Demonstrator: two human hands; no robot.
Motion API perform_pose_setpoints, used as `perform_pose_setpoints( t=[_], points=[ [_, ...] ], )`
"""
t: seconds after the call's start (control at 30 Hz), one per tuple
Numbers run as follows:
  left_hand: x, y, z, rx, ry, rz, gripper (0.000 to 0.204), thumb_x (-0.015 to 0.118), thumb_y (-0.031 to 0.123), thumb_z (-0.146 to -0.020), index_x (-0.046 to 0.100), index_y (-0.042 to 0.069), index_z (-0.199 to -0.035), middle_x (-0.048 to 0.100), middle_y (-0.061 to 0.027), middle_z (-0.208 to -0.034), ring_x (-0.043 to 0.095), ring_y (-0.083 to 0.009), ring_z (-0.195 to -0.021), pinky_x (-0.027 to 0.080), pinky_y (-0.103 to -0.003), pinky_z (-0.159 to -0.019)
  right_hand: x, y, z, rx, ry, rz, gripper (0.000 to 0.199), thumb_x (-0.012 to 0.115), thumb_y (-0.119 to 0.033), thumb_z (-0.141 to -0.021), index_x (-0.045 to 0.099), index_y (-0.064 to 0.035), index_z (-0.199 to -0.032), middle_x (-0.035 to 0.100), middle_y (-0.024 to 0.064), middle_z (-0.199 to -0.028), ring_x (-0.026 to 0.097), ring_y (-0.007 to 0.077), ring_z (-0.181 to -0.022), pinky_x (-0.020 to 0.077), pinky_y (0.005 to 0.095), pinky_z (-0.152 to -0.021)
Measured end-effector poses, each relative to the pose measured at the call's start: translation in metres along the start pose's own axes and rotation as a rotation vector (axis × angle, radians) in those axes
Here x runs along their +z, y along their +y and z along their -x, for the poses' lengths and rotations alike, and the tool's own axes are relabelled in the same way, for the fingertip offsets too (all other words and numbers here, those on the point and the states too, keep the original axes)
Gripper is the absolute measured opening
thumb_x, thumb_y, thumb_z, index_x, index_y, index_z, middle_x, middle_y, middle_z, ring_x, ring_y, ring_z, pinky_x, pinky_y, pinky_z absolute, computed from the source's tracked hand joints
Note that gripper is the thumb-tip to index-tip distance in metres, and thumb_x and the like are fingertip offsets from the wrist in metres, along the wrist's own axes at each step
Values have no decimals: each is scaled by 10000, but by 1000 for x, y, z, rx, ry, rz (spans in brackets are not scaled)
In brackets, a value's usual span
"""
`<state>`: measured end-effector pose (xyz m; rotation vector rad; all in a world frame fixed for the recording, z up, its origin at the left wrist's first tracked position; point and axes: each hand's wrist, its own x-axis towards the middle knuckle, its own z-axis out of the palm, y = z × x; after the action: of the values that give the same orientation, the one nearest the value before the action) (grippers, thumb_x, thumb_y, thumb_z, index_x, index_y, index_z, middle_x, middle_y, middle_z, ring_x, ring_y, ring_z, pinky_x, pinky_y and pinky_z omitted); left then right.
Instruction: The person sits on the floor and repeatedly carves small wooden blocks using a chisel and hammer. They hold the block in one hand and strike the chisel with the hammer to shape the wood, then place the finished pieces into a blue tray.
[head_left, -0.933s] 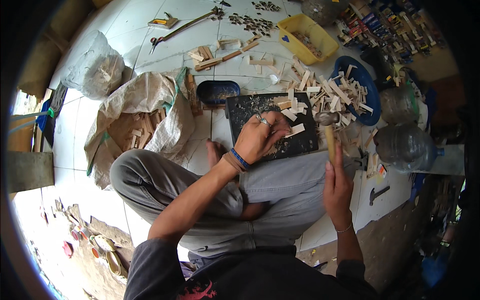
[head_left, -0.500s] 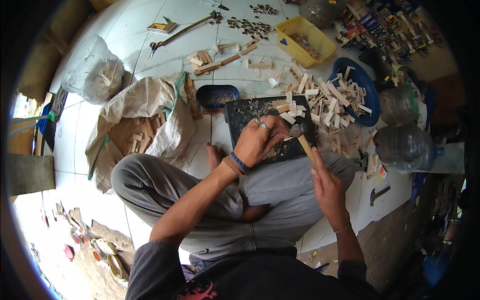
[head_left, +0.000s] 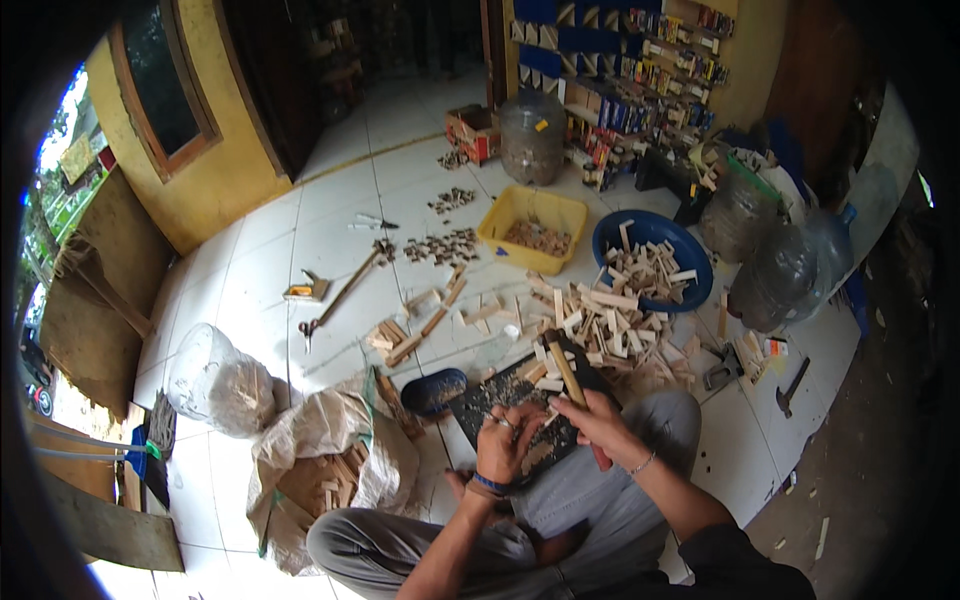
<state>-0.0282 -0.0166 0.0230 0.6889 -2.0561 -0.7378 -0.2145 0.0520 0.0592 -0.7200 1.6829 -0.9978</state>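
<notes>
My right hand [head_left: 600, 424] is wrapped round the wooden handle of a hammer [head_left: 568, 378], whose head is raised over the black board [head_left: 462, 408] in front of my crossed legs. Low on that board, my left hand [head_left: 505, 446] pinches a small pale wooden piece [head_left: 551, 416]; its fingertips partly hide it. Wood shavings cover much of the board. Just beyond and to the right lies a heap of short wooden pieces [head_left: 610, 325], some resting on the board's far end.
A blue basin [head_left: 702, 285] of wood pieces and a yellow tub [head_left: 490, 238] stand beyond the heap. Left are a small dark-blue tray [head_left: 412, 398] and a white sack [head_left: 395, 460] of wood. A second hammer [head_left: 793, 388] lies far right; scissors [head_left: 308, 330] lie farther left.
My view has tilted up and shows more of the room. The hammer has lifted off the piece at my left fingers, its head now higher and farther away. Both hands keep their grip.
</notes>
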Motion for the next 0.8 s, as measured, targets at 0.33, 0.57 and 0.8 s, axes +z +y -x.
perform_pose_setpoints(
  t=[0.33,0.57,0.8],
  points=[
    [-7,3,-6,-11,4,84,214,771,75,-889,767,113,-1100,765,-50,-1055,648,-257,-903,482,-377,-858,2,3,-6,-28,-37,-26,340,719,-397,-982,651,-65,-970,512,-58,-753,500,34,-626,451,218,-492],
    [-6,-9,-9,-26,-88,272,186,747,72,-929,764,77,-1115,767,-89,-1089,713,-243,-1027,527,-355,-908,0,2,-8,-43,-53,-6,364,721,-428,-976,655,-70,-981,521,-55,-770,514,52,-637,474,234,-517],
    [-9,-32,-7,-346,-372,644,227,720,81,-975,749,12,-1189,773,-66,-1109,698,-123,-1012,555,-283,-907,-2,2,-9,-8,-68,12,368,723,-446,-970,654,-92,-1047,533,-65,-818,534,52,-696,507,253,-574]
  ],
)
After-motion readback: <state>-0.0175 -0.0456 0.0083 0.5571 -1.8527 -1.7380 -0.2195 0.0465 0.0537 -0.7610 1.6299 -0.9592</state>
